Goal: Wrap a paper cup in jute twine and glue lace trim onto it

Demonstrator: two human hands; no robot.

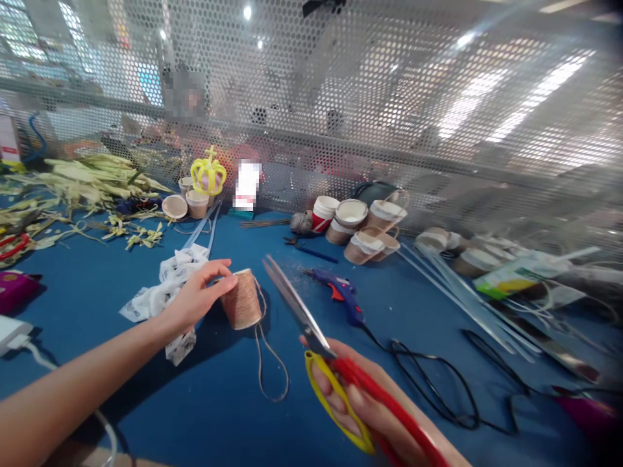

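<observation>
My left hand point(195, 297) pinches the top of a spool of brown jute twine point(242, 301) that stands on the blue table point(219, 402); a loose end of twine trails toward me in a loop. My right hand point(363, 405) is closed through the yellow and red handles of a pair of scissors point(296, 305). The steel blades are together and point up-left, toward the spool. A blue glue gun point(341, 295) lies just right of the blades, and its black cord point(438, 389) curls off to the right.
A crumpled white printed ribbon point(165, 285) lies under my left wrist. Paper cups point(363, 230) cluster at the back centre, with clear glue sticks point(457, 292) to their right. Dried leaves point(82, 185) and a yellow crown point(208, 174) sit back left. A perforated metal screen point(389, 97) walls the far edge.
</observation>
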